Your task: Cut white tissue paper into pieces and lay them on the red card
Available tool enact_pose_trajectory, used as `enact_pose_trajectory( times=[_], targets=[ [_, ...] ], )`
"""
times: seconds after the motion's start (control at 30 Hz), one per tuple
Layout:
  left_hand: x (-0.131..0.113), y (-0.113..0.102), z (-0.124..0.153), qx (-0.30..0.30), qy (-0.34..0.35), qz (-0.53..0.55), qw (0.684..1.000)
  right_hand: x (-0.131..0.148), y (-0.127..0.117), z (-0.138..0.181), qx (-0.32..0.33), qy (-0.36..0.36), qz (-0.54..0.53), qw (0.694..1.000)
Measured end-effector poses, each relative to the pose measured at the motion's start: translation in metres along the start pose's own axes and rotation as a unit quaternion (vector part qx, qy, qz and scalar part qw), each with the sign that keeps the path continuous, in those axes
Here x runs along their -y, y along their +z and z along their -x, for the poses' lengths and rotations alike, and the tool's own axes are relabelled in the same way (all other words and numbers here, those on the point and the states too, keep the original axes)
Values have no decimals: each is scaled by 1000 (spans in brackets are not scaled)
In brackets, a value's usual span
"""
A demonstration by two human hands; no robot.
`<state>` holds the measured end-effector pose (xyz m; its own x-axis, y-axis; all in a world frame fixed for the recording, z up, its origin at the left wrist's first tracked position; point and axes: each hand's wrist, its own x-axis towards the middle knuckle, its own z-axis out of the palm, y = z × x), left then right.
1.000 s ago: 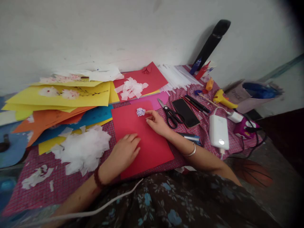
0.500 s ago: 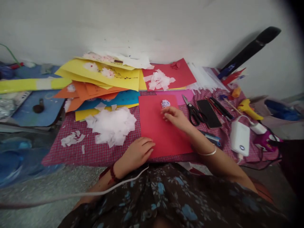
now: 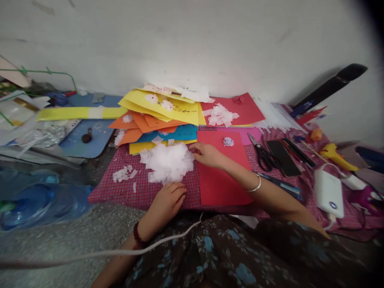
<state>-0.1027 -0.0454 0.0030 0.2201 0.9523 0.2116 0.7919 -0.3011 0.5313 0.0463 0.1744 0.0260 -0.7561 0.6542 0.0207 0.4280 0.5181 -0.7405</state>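
My right hand (image 3: 207,155) hovers with loosely bent fingers at the right edge of a heap of white paper pieces (image 3: 168,162); I see nothing held in it. The fingertips reach the edge of the heap, and whether they touch it is unclear. Below the heap, my left hand (image 3: 168,202) rests at the table's front edge with its fingers stretched out. Under my right wrist lies a red paper sheet (image 3: 223,180). Near its top sits a small crumpled white-and-purple paper ball (image 3: 228,141).
Scissors (image 3: 264,156), a phone (image 3: 283,158), pens (image 3: 300,152) and a white power bank (image 3: 328,194) lie to the right. Behind are stacked coloured sheets (image 3: 162,108) and another red sheet (image 3: 250,108) with paper scraps. A white cable (image 3: 120,253) crosses before me.
My right hand has moved left, off the red sheet's paper ball, to the white heap. The view has turned left. My left hand remains near the front edge.
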Motion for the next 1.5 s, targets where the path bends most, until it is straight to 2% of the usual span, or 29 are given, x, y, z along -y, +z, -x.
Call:
enact_pose_trajectory(
  times=[0.13,0.27,0.43,0.53,0.63,0.77,0.93,1.03,1.1,1.17,1.23,1.3,1.37,1.5],
  targets=[
    [6,10,2,-36,-1,24,999,17,1,-36,-6,-36,32,999],
    [8,15,6,-60,-6,44,997,23,20,-66,14,-60,39,997],
    [9,16,7,-82,-6,61,995,28,28,-70,8,-74,47,996],
    [10,14,7,-80,0,71,994,32,15,-56,-28,-96,-9,995],
    [9,12,6,-78,3,73,994,30,-2,-34,-70,-88,-133,985],
    [12,12,6,-77,2,68,995,17,-22,5,-108,-7,-261,959],
    [18,14,5,-95,-9,54,994,-8,-33,64,-161,118,-335,921],
    [10,10,2,-100,-3,86,991,-19,-34,97,-189,153,-370,897],
    [-3,5,-6,-67,-2,148,987,-23,-31,116,-206,156,-383,887],
    [-21,1,-20,-19,-21,223,975,-23,-28,130,-220,147,-381,886],
    [-38,-1,-42,-14,-84,284,955,-21,-25,140,-227,130,-366,893],
    [-51,1,-69,-48,-171,362,915,-17,-23,147,-226,109,-349,903],
    [-60,7,-96,-59,-215,448,866,-14,-24,151,-223,90,-331,912],
    [-68,21,-139,-14,-281,559,780,-11,-28,153,-220,62,-308,923]
  ],
)
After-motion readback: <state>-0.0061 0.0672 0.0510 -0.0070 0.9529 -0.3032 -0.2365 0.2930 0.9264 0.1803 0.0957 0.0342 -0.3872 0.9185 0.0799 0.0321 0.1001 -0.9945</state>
